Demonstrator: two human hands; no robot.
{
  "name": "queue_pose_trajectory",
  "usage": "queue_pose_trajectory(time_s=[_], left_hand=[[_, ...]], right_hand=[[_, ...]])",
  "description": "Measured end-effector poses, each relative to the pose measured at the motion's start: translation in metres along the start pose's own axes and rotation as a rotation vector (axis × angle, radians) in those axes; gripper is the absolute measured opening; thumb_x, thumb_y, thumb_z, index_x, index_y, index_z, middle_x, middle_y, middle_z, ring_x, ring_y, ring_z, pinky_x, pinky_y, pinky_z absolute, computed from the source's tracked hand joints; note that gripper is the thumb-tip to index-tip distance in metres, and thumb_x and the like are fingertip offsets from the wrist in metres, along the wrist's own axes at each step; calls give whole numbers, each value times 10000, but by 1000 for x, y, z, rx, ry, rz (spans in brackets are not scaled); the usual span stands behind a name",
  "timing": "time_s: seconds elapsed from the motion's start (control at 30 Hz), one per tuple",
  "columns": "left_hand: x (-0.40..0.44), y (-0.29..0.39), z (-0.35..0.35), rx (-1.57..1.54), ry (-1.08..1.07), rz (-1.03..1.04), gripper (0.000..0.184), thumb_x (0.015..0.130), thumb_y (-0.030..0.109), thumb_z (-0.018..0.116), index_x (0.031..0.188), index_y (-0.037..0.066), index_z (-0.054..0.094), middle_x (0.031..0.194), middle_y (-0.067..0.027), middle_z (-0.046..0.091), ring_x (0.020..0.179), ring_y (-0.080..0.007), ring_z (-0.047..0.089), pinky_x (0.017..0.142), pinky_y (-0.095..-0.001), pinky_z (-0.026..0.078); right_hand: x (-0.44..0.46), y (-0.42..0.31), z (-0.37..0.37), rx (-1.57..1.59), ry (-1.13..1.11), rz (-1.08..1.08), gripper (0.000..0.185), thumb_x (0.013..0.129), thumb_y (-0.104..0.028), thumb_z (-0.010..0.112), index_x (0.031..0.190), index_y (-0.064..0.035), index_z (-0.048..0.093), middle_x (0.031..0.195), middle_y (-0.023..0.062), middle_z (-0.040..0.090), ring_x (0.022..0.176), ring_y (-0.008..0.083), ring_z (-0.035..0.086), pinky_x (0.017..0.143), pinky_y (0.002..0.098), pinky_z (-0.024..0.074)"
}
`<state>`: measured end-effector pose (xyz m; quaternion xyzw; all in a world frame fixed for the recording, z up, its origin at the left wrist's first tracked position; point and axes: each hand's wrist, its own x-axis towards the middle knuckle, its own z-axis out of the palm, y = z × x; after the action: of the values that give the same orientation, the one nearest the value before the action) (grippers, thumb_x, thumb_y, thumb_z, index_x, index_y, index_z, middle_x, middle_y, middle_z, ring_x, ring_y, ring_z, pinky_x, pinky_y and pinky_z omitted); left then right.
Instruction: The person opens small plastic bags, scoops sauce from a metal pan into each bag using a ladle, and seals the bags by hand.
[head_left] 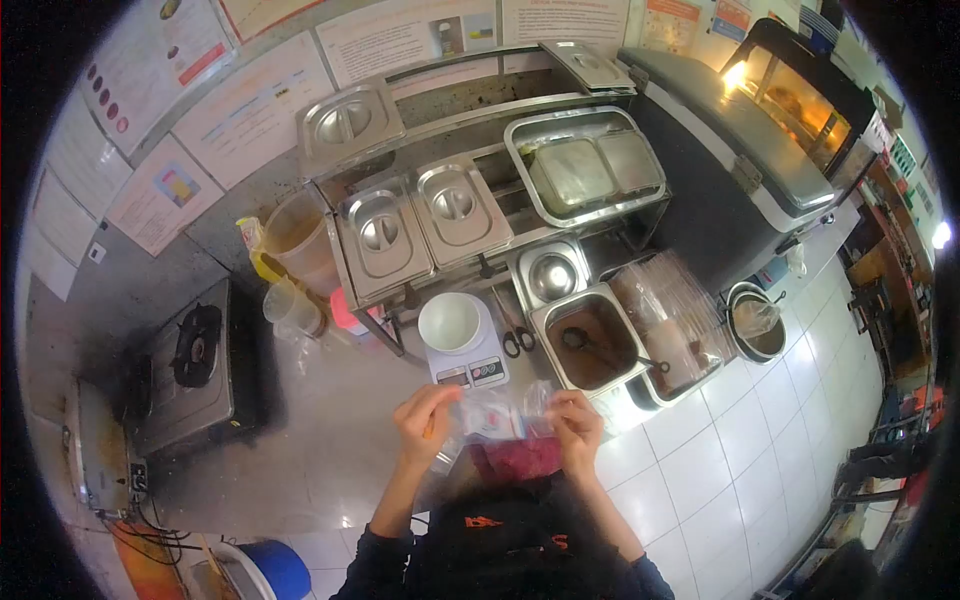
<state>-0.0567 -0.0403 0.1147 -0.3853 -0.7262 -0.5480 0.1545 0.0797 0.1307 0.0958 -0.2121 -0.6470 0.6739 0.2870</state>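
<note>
A clear plastic bag [492,418] stretches between my two hands in front of my body. My left hand [425,418] pinches one side of it, and a small orange thing shows at that palm, too small to name. On the other side, my right hand [577,425] has its fingers closed on the plastic. Just beyond the bag stands a digital scale [487,372] with a white bowl [450,323] on it. Black-handled scissors [517,340] lie to the right of the scale. Whether the bag holds anything, I cannot tell.
A steel pan of brown sauce with a ladle [587,345] stands right of the scale, beside a stack of clear plastic packaging [668,310]. Lidded steel pans [380,235] sit on a raised rack behind. At left are a gas stove [195,350] and a plastic jug [292,308].
</note>
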Motion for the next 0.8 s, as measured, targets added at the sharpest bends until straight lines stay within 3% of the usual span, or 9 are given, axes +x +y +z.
queue_pose_trajectory(time_s=[0.07,0.17,0.27,0.47,0.53,0.57,0.63,0.7,0.8], left_hand=[[-9,-30,-19,142,248,-67,166,767,-98,517,862,-13,624,761,-89,630,639,-134,593,589,-242,468],[-8,-52,-65,154,407,-284,90,790,-51,546,835,-19,618,765,-77,631,668,-120,580,606,-255,468],[-21,-82,-97,279,211,-381,69,813,6,569,866,-12,609,757,-99,629,712,-155,600,613,-269,470],[-52,-158,-104,740,-200,-509,365,780,148,640,1113,47,530,1127,-169,547,832,-275,614,722,-346,476],[-48,-142,-93,1254,-206,-133,442,768,188,643,1165,58,501,1249,-158,463,974,-313,573,832,-368,445],[-42,-134,-87,1249,-210,-133,442,768,188,643,1165,58,501,1249,-158,463,974,-313,573,832,-368,445],[-24,-111,-70,449,-257,-237,425,794,182,626,1183,62,506,1193,-131,521,1086,-284,528,883,-346,421],[-17,-69,-36,-278,-369,-689,384,817,170,610,1173,52,529,1100,-80,585,1021,-223,552,834,-315,444],[-8,-18,4,-676,-601,-930,316,850,164,575,1133,24,558,1013,-63,623,933,-169,575,784,-281,458]], right_hand=[[8,2,-20,21,230,-185,84,728,10,536,725,40,614,864,90,558,786,173,554,671,293,485],[14,-25,-47,214,346,-115,164,810,-54,523,669,27,545,809,100,560,657,177,587,559,299,520],[7,-19,-55,180,173,-111,146,811,-42,511,679,17,535,787,100,572,666,189,607,551,297,525],[7,5,-29,62,-70,132,125,773,51,478,799,14,594,890,133,621,742,196,620,620,289,525],[7,4,-26,-6,-143,55,165,756,71,468,793,18,620,906,127,623,771,188,614,648,280,512],[5,4,-25,-76,-215,-18,206,739,90,458,788,21,646,921,122,624,799,179,608,676,271,498],[4,-13,-17,-127,-195,0,277,692,135,431,769,22,672,936,117,624,824,179,599,713,266,472],[4,-12,-17,-373,-147,-196,343,661,170,408,793,5,679,946,119,619,836,191,595,738,272,459],[6,-20,-14,-382,-141,-223,379,633,188,406,796,-15,682,945,116,615,841,209,598,744,274,458]])
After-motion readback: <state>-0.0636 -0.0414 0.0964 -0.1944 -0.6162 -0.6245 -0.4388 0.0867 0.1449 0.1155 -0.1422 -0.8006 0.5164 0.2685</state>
